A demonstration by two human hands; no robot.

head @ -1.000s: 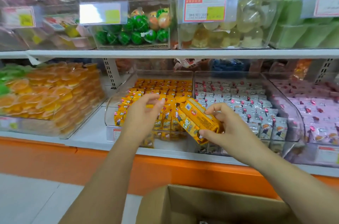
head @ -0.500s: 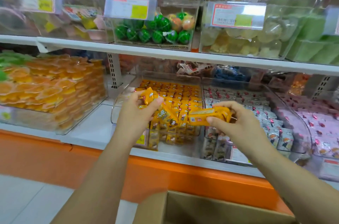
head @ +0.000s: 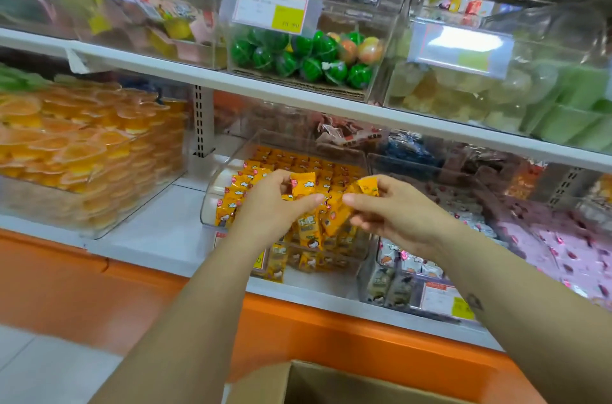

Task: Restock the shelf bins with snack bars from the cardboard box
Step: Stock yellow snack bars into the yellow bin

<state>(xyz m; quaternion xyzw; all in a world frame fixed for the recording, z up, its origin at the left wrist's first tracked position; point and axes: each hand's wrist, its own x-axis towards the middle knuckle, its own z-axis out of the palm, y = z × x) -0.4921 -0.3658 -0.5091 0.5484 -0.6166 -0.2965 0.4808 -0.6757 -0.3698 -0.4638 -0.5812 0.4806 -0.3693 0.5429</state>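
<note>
1. The shelf (head: 159, 231) is white and carries clear bins; a second shelf (head: 165, 72) above it carries more.
2. An orange base (head: 66, 287) runs under the lower shelf.
3. The box (head: 331, 383) sits at the bottom edge of the view, below both forearms, open at the top; its contents are out of view.
4. A jelly bin (head: 82, 152) stands at the left, well apart from the hands.
5. The bin (head: 212, 201) in the middle holds rows of yellow bars (head: 298, 162); grey packs (head: 397, 268) lie in the bin beside it on the right.
6. The left hand (head: 268, 205) is over the bin's front, fingers curled around the left bar (head: 303, 185).
7. The right hand (head: 394, 215), just beside it, pinches the right bar (head: 367, 186) between thumb and fingers.
8. Both held bars are above the bin's stock, near each other.
</note>
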